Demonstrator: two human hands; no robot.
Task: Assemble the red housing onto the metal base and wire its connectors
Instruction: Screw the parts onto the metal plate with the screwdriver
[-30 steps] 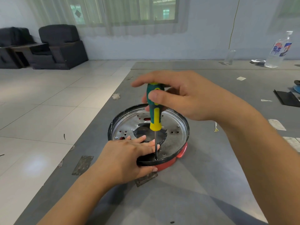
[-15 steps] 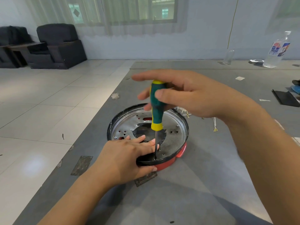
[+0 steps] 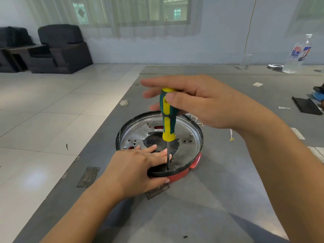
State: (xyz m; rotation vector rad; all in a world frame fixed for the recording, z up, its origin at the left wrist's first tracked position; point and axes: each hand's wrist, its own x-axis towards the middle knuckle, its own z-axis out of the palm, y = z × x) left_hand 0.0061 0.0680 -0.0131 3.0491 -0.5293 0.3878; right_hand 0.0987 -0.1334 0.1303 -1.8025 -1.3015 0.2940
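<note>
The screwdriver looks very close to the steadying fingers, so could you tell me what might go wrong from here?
The screwdriver shaft comes down right beside the left hand's fingertips; a slip could jab them. The right hand holds the handle only with its thumb and fingers near the top, so the tip may tilt and cam out. The metal base sits on the red housing; if the left hand eases, it could shift.

A grey table (image 3: 219,199) stands on a pale tiled floor (image 3: 43,111). At the table's far right stand a plastic bottle (image 3: 298,53) and, to its left, a clear glass (image 3: 246,61). A black sheet (image 3: 306,107) lies by the right edge. Two dark armchairs (image 3: 59,48) sit against the far wall under curtained windows (image 3: 149,13).
</note>
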